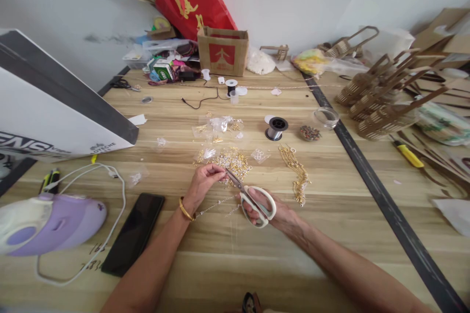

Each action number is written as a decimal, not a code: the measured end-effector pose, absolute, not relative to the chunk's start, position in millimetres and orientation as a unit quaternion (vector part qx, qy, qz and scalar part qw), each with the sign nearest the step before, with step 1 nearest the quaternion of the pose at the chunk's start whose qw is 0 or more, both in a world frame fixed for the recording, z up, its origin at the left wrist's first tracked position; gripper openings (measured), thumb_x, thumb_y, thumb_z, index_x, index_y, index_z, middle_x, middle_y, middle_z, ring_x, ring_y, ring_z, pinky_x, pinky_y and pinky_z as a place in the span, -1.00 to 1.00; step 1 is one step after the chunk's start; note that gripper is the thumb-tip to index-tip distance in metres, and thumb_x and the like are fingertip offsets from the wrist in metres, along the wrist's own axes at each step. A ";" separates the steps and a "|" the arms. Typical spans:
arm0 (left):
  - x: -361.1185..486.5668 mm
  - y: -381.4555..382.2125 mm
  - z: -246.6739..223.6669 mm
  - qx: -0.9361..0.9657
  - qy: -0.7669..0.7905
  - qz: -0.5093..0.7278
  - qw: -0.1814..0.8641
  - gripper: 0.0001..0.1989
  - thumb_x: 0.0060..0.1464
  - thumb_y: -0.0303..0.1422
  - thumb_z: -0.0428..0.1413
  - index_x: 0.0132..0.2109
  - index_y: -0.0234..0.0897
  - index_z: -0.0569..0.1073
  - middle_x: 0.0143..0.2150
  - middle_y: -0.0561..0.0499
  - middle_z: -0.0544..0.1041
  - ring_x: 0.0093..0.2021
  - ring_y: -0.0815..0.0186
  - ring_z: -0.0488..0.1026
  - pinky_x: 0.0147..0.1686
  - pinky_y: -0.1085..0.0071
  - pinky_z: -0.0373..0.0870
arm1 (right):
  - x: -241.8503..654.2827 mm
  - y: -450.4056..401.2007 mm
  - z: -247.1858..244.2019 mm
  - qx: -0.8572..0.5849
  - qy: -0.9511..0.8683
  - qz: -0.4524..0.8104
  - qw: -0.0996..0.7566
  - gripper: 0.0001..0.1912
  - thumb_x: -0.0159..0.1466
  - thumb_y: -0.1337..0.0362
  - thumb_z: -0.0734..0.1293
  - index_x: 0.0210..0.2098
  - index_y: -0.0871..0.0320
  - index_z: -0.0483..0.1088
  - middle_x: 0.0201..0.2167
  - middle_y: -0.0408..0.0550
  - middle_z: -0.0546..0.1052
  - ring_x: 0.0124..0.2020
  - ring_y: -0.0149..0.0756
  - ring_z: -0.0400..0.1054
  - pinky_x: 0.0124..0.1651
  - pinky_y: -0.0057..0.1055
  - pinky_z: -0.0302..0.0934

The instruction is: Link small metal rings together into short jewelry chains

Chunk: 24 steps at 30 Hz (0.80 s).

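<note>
My right hand [253, 208] is closed around white-handled scissors [262, 205]. Their narrow dark blades point up and left, with the tips touching or just beside the fingertips of my left hand [205, 178]. Thumb and index finger of that hand are pinched together; whatever sits between them is too small to make out. A thin beaded chain [215, 204] runs below and between both hands, partly hidden by the right fingers. Just beyond the fingertips lies a heap of small gold and silver beads [235, 162]. Several gold chains [296, 173] lie to the right.
A wire spool [276, 129], a dish of mixed beads [310, 132] and small bags of findings [222, 123] stand farther back. At left are a phone [132, 234], a purple-white device [69, 225] and a large box [66, 107]. Woven baskets [382, 112] crowd the right.
</note>
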<state>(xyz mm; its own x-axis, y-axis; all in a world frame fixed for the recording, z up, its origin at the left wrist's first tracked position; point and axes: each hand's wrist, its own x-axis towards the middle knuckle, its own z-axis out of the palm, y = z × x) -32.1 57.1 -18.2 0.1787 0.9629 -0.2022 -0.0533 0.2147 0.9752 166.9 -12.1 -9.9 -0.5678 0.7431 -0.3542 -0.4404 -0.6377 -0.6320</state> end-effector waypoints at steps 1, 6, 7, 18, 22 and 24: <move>-32.2 57.1 -18.5 0.467 0.485 0.417 0.610 -0.82 -0.20 -0.38 0.29 -0.39 -0.37 0.49 -0.43 0.01 0.57 -0.39 0.35 0.51 -0.28 0.41 0.44 | 167.0 -12.2 -9.5 -0.309 -0.248 0.849 0.348 -0.64 0.19 0.03 0.35 -0.32 0.24 0.38 -0.57 -0.19 0.36 -0.68 -0.57 0.17 -0.64 -0.59 0.16; -32.0 56.8 -17.9 0.462 0.483 0.418 0.615 -0.81 -0.20 -0.37 0.29 -0.39 -0.36 0.49 -0.42 0.00 0.58 -0.38 0.33 0.52 -0.27 0.39 0.45 | 168.1 -12.7 -5.7 -0.332 -0.265 0.839 0.340 -0.64 0.18 0.02 0.35 -0.30 0.25 0.39 -0.58 -0.19 0.35 -0.67 -0.56 0.15 -0.63 -0.59 0.18; -31.7 56.6 -17.3 0.461 0.483 0.418 0.616 -0.81 -0.20 -0.37 0.29 -0.39 -0.36 0.49 -0.42 -0.01 0.58 -0.38 0.33 0.52 -0.27 0.38 0.45 | 168.5 -12.8 -5.3 -0.336 -0.265 0.838 0.337 -0.64 0.18 0.03 0.36 -0.30 0.25 0.39 -0.58 -0.19 0.34 -0.68 -0.57 0.15 -0.64 -0.59 0.18; -32.0 57.6 -18.1 0.495 0.506 0.431 0.560 -0.81 -0.19 -0.34 0.28 -0.41 -0.38 0.51 -0.46 -0.01 0.57 -0.45 0.37 0.47 -0.39 0.44 0.41 | 173.9 -10.9 1.3 -0.391 -0.397 0.776 0.295 -0.59 0.17 -0.06 0.32 -0.33 0.19 0.28 -0.58 -0.23 0.32 -0.68 -0.53 0.18 -0.63 -0.53 0.20; -34.6 58.8 -18.7 0.496 0.511 0.438 0.549 -0.82 -0.18 -0.34 0.28 -0.41 -0.37 0.51 -0.52 0.03 0.53 -0.48 0.40 0.44 -0.40 0.47 0.40 | 188.5 -21.2 22.5 -0.446 -0.670 0.550 0.222 -0.73 0.25 0.09 0.29 -0.21 0.16 0.31 -0.55 -0.20 0.37 -0.57 -0.44 0.26 -0.52 -0.51 0.15; -35.5 59.2 -18.7 0.499 0.515 0.436 0.544 -0.83 -0.18 -0.33 0.27 -0.42 -0.36 0.52 -0.52 0.03 0.53 -0.49 0.40 0.44 -0.41 0.47 0.40 | 196.6 -33.0 32.1 -0.439 -0.779 0.416 0.161 -0.83 0.29 0.21 0.25 -0.15 0.12 0.32 -0.40 -0.11 0.44 -0.47 -0.40 0.32 -0.41 -0.47 0.16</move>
